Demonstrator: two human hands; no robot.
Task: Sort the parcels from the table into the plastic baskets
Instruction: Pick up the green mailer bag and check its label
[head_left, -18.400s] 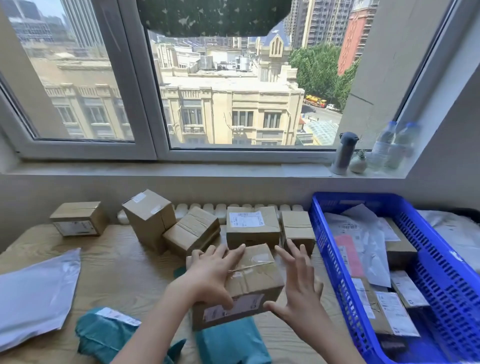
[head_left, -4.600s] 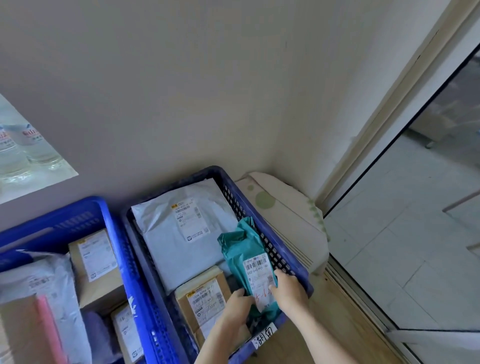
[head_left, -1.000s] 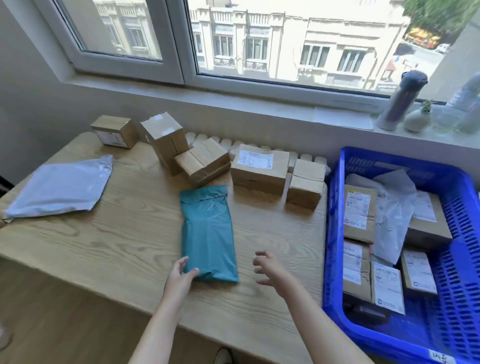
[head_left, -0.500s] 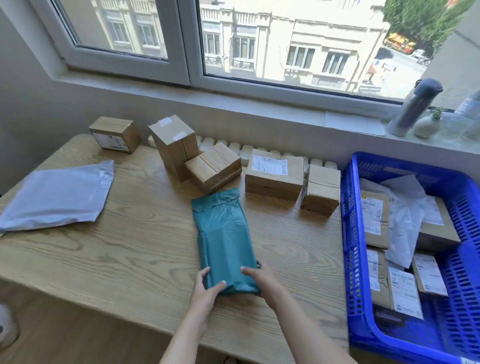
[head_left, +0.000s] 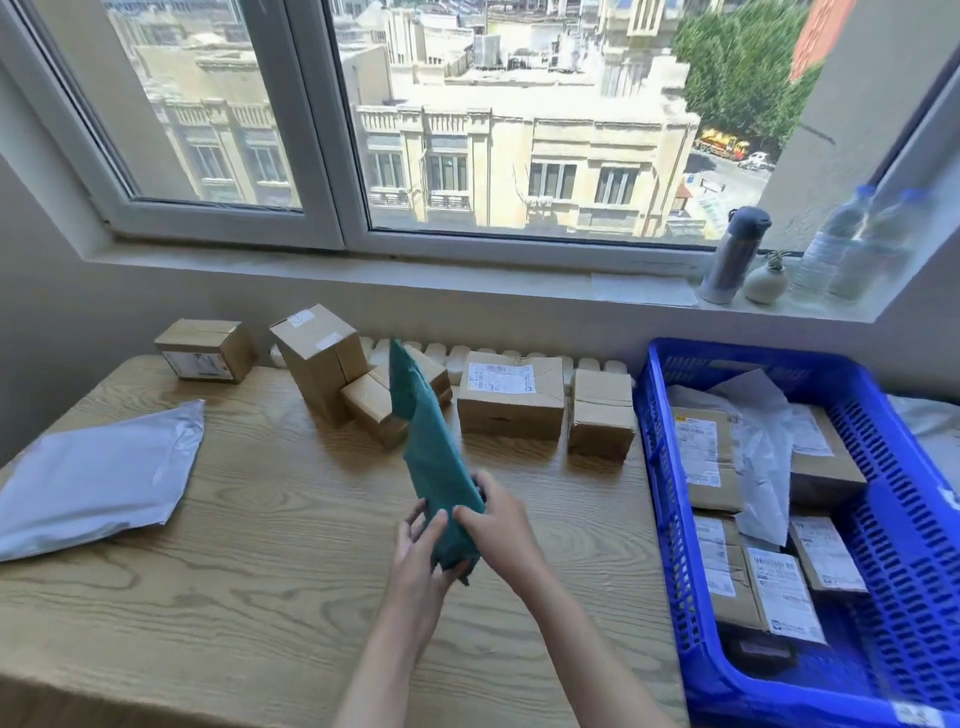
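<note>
A teal plastic mailer parcel (head_left: 428, 441) stands tilted on edge above the wooden table (head_left: 234, 571), its far end pointing up toward the boxes. My left hand (head_left: 415, 551) and my right hand (head_left: 498, 519) both grip its near end. Several cardboard parcels line the table's back edge: a small box (head_left: 205, 349) at far left, a tall box (head_left: 317, 358), a labelled box (head_left: 511, 395) and a smaller box (head_left: 601, 413). A grey mailer (head_left: 98, 475) lies flat at the left. A blue plastic basket (head_left: 904, 493) at the right holds several labelled parcels.
The window sill behind carries a grey flask (head_left: 732, 254), a small white vase (head_left: 765, 283) and two clear bottles (head_left: 852, 244). A white radiator top (head_left: 457, 356) shows behind the boxes. The table's front edge runs just below my forearms.
The teal mailer lay flat on the table with my hands at its near end; now both hands grip it and it is lifted up on edge.
</note>
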